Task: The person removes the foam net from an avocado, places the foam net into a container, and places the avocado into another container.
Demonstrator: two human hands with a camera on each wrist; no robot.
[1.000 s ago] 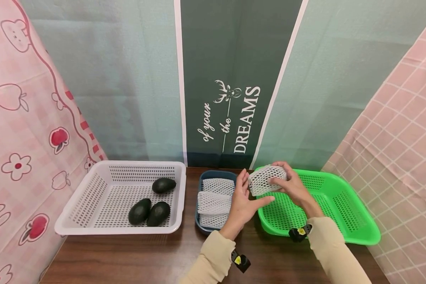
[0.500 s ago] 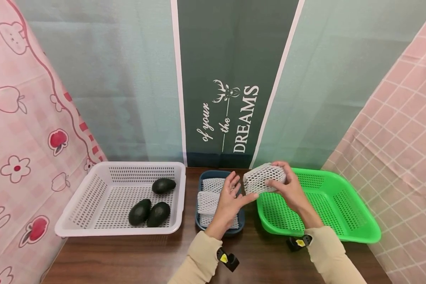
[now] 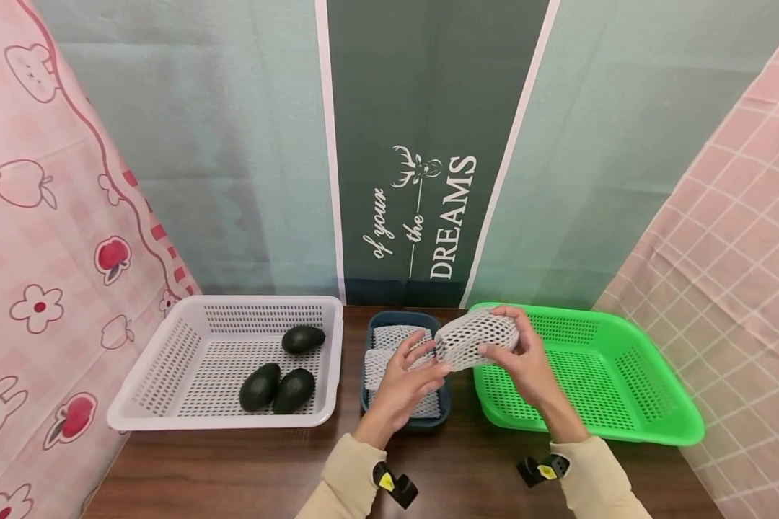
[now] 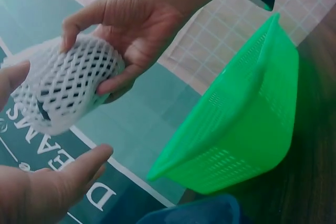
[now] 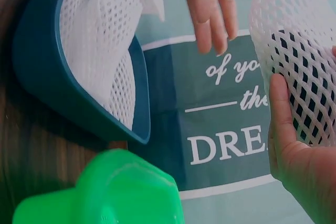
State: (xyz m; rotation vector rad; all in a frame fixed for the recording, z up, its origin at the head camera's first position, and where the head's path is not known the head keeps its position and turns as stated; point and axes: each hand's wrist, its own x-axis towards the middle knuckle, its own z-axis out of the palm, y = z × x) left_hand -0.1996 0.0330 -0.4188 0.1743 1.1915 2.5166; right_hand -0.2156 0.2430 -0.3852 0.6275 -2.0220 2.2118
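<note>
A white foam net sleeve [image 3: 475,337] with a dark avocado inside, seen through the mesh [image 5: 302,72], is gripped by my right hand [image 3: 527,364] between thumb and fingers. It is held up over the left end of the green basket. My left hand [image 3: 399,386] is beside the sleeve's left end, fingers spread and slightly bent, thumb pointing toward it. The left wrist view shows a gap between this hand's thumb [image 4: 86,166] and the sleeve. Below the left hand, a dark blue bin [image 3: 371,328] contains several flat foam net sleeves [image 3: 399,336], partly hidden.
At left stands a white perforated basket [image 3: 162,375] with three dark avocados [image 3: 260,388] toward its right side. A green perforated basket [image 3: 623,382] stands at right. Both rest on a brown wooden table [image 3: 247,468], with a printed curtain [image 3: 422,86] behind.
My left hand has moved left and down, away from the sleeve's end. The right hand has shifted slightly left and down with the sleeved avocado, still gripping it.
</note>
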